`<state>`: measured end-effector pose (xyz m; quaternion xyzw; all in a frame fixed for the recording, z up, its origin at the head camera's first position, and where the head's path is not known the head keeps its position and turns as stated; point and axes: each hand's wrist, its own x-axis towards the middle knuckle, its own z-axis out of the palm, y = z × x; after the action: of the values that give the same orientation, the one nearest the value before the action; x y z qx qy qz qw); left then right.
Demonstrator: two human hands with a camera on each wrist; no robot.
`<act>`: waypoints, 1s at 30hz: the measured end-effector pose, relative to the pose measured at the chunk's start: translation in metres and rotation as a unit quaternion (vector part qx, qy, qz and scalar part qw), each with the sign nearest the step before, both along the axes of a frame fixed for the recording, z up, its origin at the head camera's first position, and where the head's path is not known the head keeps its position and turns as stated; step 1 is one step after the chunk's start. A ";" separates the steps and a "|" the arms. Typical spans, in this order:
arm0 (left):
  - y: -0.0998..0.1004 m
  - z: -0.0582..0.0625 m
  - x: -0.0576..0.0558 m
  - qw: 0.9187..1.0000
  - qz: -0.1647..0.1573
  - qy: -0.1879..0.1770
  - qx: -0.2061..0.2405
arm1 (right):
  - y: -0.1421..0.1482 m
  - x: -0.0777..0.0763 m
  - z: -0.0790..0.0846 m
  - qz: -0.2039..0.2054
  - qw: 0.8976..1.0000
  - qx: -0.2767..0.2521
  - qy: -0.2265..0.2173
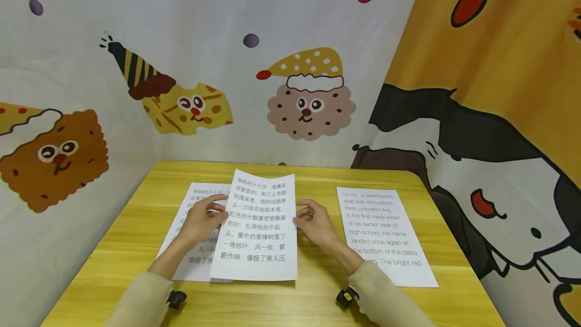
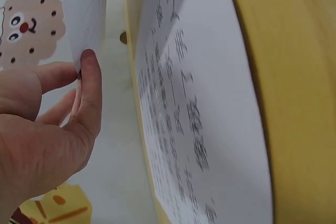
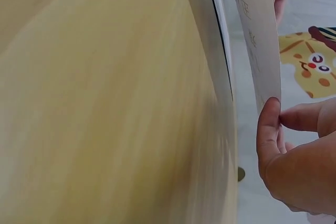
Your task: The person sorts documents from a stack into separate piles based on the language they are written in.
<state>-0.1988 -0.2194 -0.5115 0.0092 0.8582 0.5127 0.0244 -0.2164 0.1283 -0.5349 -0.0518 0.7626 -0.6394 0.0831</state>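
Observation:
A sheet of paper (image 1: 257, 226) printed with Chinese text is held up off the table between both hands. My left hand (image 1: 201, 220) pinches its left edge between thumb and fingers; the left wrist view shows that hand (image 2: 58, 124) gripping the sheet's edge (image 2: 86, 14). At the opposite edge, my right hand (image 1: 316, 223) pinches the paper, as the hand (image 3: 294, 150) does in the right wrist view. Beneath and to the left lies another stack or sheet with Chinese text (image 1: 192, 261), partly covered by the raised one.
A sheet of English text (image 1: 381, 236) lies on the right side of the yellow wood-grain table (image 1: 317, 296), its lower left corner hidden by the right forearm. Behind the table hangs a cloth (image 1: 218, 9) with cartoon prints. Each wrist wears a small black device (image 1: 176, 299).

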 end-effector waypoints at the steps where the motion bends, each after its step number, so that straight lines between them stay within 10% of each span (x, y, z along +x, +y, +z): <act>1: -0.003 0.000 0.001 1.000 0.000 -0.001 0.001 | -0.003 0.000 -0.001 0.002 1.000 0.002 0.000; 30: -0.096 -0.005 0.011 0.998 0.004 0.007 -0.055 | -0.104 0.004 -0.010 0.010 1.000 0.006 -0.018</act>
<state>-0.1878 -0.3158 -0.5166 0.0077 0.8854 0.4646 0.0168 -0.2125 0.0242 -0.5453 -0.0479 0.7642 -0.6348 0.1036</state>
